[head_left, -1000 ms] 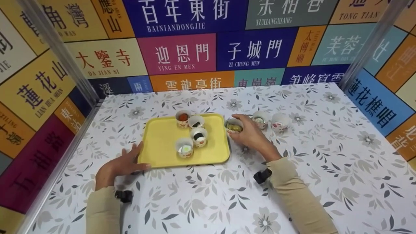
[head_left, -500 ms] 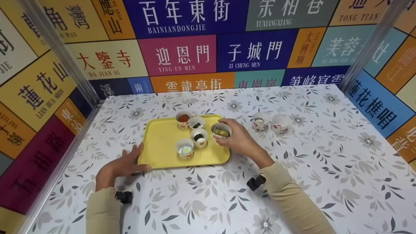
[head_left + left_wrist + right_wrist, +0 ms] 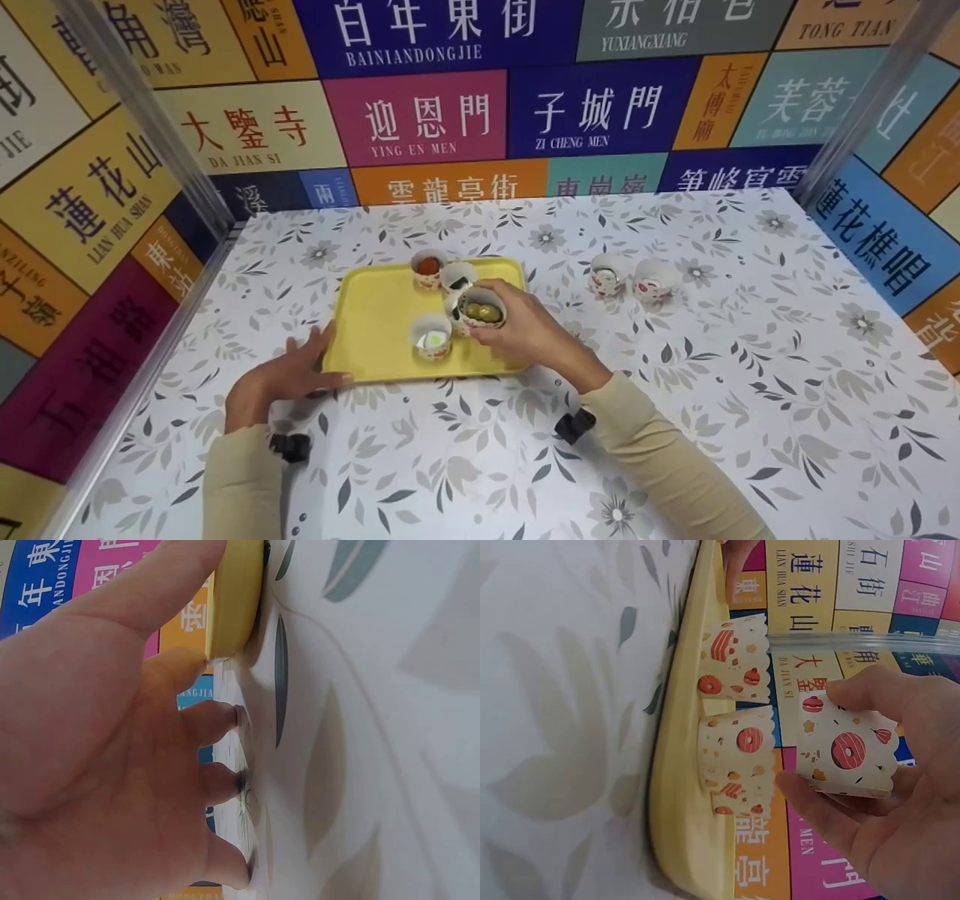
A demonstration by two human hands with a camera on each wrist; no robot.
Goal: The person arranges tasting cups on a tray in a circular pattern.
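Observation:
My right hand [image 3: 534, 334] holds a paper baking cup [image 3: 484, 307] with shiny green, olive-like pieces inside, raised over the right half of a yellow tray [image 3: 375, 319]. In the right wrist view, thumb and fingers grip the held cup's patterned wall [image 3: 844, 750], apart from the cups below. On the tray sit a cup with something red [image 3: 428, 268], a cup with dark and white contents [image 3: 458, 277], and a cup with white and pale green contents [image 3: 431, 337]. Another cup is mostly hidden behind the held one. My left hand [image 3: 289, 371] touches the tray's left edge, fingers spread.
Two more patterned paper cups, a left one [image 3: 606, 276] and a right one [image 3: 652, 282], stand on the floral tablecloth [image 3: 750, 390] right of the tray. Panels with Chinese lettering [image 3: 427, 116] form walls at the back and sides.
My right hand has carried the cup of green pieces leftward from beside the tray to over its right half. The left hand stays at the tray's edge.

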